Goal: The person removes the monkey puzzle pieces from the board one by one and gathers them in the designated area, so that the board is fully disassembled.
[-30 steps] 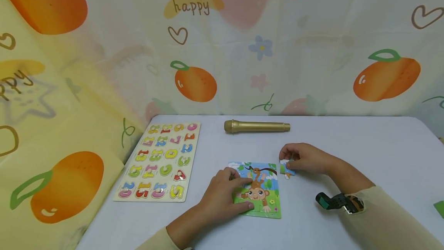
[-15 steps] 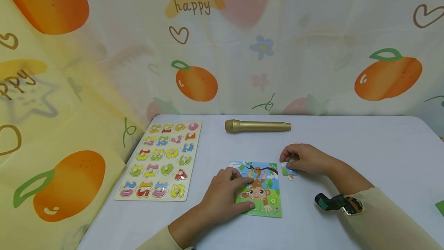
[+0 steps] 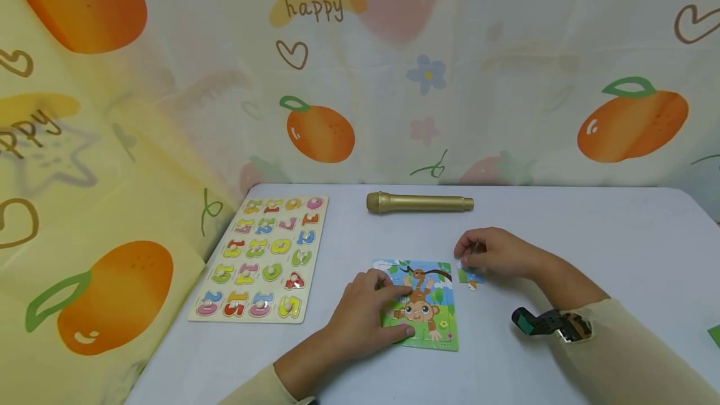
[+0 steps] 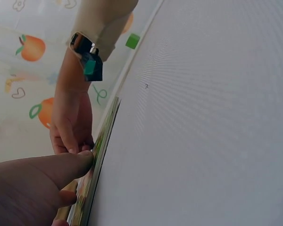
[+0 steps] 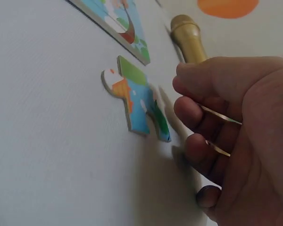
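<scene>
Blue piece (image 5: pixel 137 106) by the right fingers: left lying flat on the table (image 3: pixel 551 220), just right of the puzzle (image 3: pixel 430 305), touched by no finger.
Right hand (image 3: pixel 503 255): held above the piece, fingers loosely curled and slightly apart, nothing gripped.
Left hand (image 3: pixel 365 312): rested on the puzzle's left side, thumb and forefinger spread.
Change: the right fingertips have been eased slightly away from the piece; it is judged let go, loose outside the puzzle.
Gold microphone (image 3: pixel 422 203): laid behind the puzzle.
Number board (image 3: pixel 259 259): laid left of the puzzle.
</scene>
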The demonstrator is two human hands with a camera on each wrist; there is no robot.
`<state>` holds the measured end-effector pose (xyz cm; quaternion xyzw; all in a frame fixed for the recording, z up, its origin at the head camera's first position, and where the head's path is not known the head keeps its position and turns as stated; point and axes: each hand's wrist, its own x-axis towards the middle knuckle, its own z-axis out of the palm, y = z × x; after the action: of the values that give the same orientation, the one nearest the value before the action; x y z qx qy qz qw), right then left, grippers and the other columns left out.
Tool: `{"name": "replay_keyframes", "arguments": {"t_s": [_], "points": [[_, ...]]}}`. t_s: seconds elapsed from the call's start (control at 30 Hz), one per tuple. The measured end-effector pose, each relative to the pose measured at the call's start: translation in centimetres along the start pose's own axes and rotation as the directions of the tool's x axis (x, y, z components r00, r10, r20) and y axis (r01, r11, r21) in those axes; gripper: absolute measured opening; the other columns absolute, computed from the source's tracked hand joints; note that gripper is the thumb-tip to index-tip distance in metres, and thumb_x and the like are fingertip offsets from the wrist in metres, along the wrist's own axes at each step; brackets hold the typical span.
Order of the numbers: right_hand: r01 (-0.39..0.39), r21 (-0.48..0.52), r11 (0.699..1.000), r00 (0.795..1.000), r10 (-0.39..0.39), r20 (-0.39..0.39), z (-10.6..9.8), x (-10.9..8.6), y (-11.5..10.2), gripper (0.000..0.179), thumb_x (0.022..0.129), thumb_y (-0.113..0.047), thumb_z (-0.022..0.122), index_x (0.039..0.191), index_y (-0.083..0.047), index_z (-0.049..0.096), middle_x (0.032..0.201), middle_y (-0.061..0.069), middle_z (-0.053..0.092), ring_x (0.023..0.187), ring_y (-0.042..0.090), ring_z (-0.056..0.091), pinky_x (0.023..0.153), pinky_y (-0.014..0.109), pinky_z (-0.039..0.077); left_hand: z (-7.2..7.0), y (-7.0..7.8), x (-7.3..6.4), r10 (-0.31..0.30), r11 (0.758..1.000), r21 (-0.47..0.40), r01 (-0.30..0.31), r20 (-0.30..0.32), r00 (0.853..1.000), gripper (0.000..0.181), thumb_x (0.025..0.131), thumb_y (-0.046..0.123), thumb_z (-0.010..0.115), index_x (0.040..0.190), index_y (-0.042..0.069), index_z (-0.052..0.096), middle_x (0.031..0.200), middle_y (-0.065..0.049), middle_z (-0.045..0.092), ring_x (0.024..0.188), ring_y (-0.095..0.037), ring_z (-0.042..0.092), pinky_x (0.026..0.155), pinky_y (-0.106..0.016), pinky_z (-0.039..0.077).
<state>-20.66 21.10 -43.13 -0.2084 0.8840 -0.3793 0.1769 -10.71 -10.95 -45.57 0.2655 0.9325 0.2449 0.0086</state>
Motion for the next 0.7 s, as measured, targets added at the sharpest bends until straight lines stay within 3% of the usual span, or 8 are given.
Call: {"name": "replay_keyframes", "arguments": {"t_s": [0.27, 0.43, 0.7], "points": [[0.039, 0.043, 0.998, 0.999, -0.037, -0.037, 0.3, 1.1, -1.4, 0.016, 0.101, -0.015, 0.072, 0.115, -0.008, 0.074, 0.102, 0.001, 0.068, 0.089, 0.02, 0.059, 0.08, 0.036, 0.05, 0.3, -0.3, 0.0, 0.02, 1.0, -0.009, -0.02, -0.028, 0.999, 0.057, 0.085, 0.053, 0.087, 0.136, 0.031, 0.075, 0.118, 0.007, 0.051, 0.101, -0.012, 0.042, 0.089, -0.034, 0.039], [0.092, 0.086, 0.992, 0.996, -0.091, -0.006, 1.1, 2.0, -2.3, 0.019, 0.101, -0.015, 0.072, 0.118, -0.007, 0.073, 0.101, 0.001, 0.068, 0.087, 0.021, 0.059, 0.076, 0.033, 0.05, 0.2, -0.1, 0.0, 0.022, 1.0, -0.001, -0.022, -0.028, 0.999, 0.057, 0.085, 0.052, 0.087, 0.136, 0.03, 0.075, 0.117, 0.007, 0.051, 0.101, -0.012, 0.043, 0.089, -0.034, 0.04], [0.19, 0.108, 0.976, 0.98, -0.196, 0.039, 2.8, 3.2, -3.4, 0.026, 0.1, -0.015, 0.071, 0.125, -0.007, 0.071, 0.106, 0.001, 0.067, 0.09, 0.02, 0.06, 0.08, 0.033, 0.05, 0.3, -0.2, -0.1, 0.02, 1.0, 0.0, -0.02, -0.031, 0.999, 0.057, 0.085, 0.052, 0.088, 0.136, 0.031, 0.075, 0.115, 0.008, 0.051, 0.101, -0.012, 0.043, 0.088, -0.034, 0.039]]}}
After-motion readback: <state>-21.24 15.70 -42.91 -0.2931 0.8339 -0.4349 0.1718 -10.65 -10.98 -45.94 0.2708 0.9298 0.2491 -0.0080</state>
